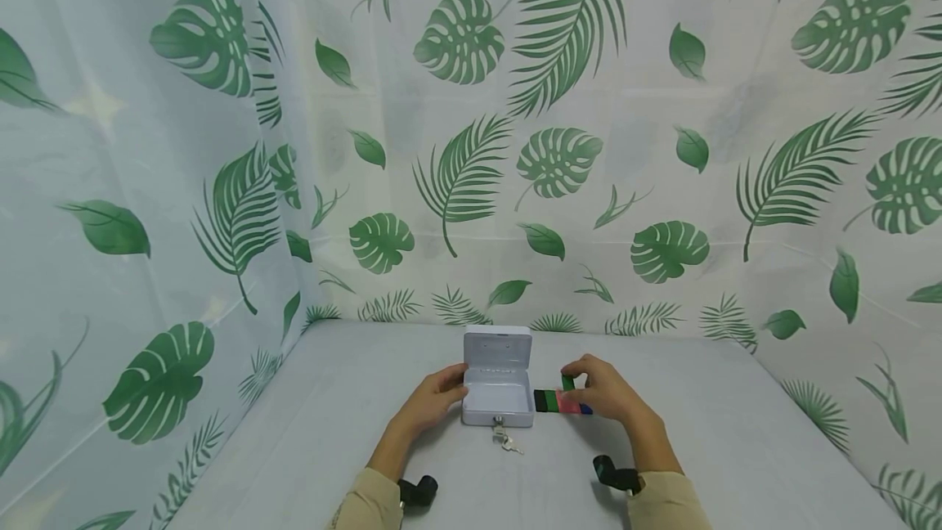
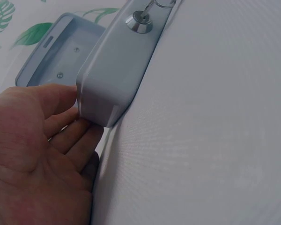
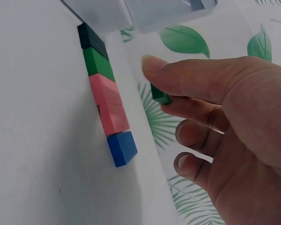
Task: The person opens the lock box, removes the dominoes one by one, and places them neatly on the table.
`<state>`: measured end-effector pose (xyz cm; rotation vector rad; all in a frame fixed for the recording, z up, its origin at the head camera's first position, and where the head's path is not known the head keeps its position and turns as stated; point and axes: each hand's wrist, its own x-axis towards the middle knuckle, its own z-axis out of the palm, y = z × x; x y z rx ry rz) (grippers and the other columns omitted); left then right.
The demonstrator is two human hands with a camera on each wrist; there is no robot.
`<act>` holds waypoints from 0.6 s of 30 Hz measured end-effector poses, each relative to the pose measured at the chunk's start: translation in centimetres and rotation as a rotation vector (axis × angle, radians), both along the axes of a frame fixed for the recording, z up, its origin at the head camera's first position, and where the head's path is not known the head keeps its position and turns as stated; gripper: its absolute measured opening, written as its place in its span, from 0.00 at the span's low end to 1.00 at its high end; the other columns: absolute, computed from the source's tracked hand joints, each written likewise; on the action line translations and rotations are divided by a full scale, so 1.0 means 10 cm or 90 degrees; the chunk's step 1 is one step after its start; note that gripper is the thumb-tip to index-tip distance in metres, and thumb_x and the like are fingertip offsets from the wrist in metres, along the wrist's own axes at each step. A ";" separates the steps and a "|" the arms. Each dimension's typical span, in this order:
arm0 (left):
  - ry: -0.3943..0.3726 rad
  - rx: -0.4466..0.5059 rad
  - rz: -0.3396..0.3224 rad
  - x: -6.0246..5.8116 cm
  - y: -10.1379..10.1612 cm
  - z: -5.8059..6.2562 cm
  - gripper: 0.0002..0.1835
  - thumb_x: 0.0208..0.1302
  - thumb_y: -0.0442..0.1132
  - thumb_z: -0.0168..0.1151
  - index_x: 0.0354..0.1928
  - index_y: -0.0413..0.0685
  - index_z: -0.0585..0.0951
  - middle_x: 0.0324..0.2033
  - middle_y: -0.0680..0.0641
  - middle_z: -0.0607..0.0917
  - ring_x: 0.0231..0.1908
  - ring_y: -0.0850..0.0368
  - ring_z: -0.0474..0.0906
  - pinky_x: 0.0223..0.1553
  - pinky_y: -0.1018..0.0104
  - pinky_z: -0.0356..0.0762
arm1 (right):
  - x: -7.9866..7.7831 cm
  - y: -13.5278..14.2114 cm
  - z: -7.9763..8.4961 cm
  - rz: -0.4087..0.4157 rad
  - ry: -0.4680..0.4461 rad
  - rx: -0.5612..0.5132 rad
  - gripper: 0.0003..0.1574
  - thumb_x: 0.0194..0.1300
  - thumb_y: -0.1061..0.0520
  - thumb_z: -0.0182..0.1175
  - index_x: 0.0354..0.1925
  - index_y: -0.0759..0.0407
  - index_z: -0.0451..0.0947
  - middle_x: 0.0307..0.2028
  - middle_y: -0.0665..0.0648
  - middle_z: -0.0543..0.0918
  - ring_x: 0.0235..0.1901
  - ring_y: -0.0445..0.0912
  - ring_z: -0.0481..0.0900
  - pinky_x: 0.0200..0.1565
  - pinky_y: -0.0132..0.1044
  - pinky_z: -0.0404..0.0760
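An open pale grey cash box (image 1: 497,418) stands on the table, its lid (image 1: 497,350) tilted back. A key is in its front lock (image 2: 139,21). My left hand (image 1: 436,393) rests against the box's left side, thumb by the rim and relaxed fingers lower on the wall in the left wrist view. To the right of the box, my right hand (image 1: 609,389) pinches a small green block (image 3: 160,95) between thumb and index finger. Below it lies a row of blocks: black (image 3: 92,40), green (image 3: 99,63), two pink (image 3: 106,90) and blue (image 3: 122,149).
More keys (image 1: 508,440) hang on a ring from the lock, down to the white tabletop (image 1: 515,489). A leaf-printed curtain (image 1: 471,186) stands behind the table and along its sides. Black wrist cameras (image 1: 419,491) are strapped at both sleeves.
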<state>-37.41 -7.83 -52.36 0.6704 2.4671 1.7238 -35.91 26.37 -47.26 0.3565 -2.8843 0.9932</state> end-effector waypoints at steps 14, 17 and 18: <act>-0.003 0.005 -0.001 0.01 0.00 -0.02 0.28 0.77 0.38 0.59 0.74 0.38 0.70 0.72 0.36 0.74 0.74 0.37 0.68 0.75 0.39 0.63 | 0.05 0.21 -0.02 -0.029 -0.059 0.015 0.26 0.58 0.58 0.77 0.54 0.62 0.86 0.49 0.57 0.86 0.42 0.48 0.77 0.41 0.41 0.81; -0.002 0.008 -0.001 0.02 0.00 0.00 0.28 0.77 0.38 0.59 0.74 0.38 0.70 0.72 0.36 0.74 0.74 0.37 0.68 0.75 0.39 0.63 | 0.04 0.26 -0.02 -0.028 -0.059 0.018 0.26 0.57 0.59 0.77 0.54 0.62 0.86 0.49 0.57 0.86 0.42 0.49 0.78 0.41 0.43 0.81; 0.000 0.009 -0.001 0.02 0.00 0.00 0.28 0.77 0.38 0.59 0.74 0.38 0.70 0.72 0.36 0.74 0.74 0.37 0.68 0.75 0.39 0.63 | 0.04 0.28 -0.02 -0.027 -0.059 0.020 0.26 0.57 0.59 0.77 0.54 0.62 0.86 0.49 0.58 0.86 0.43 0.49 0.78 0.41 0.43 0.81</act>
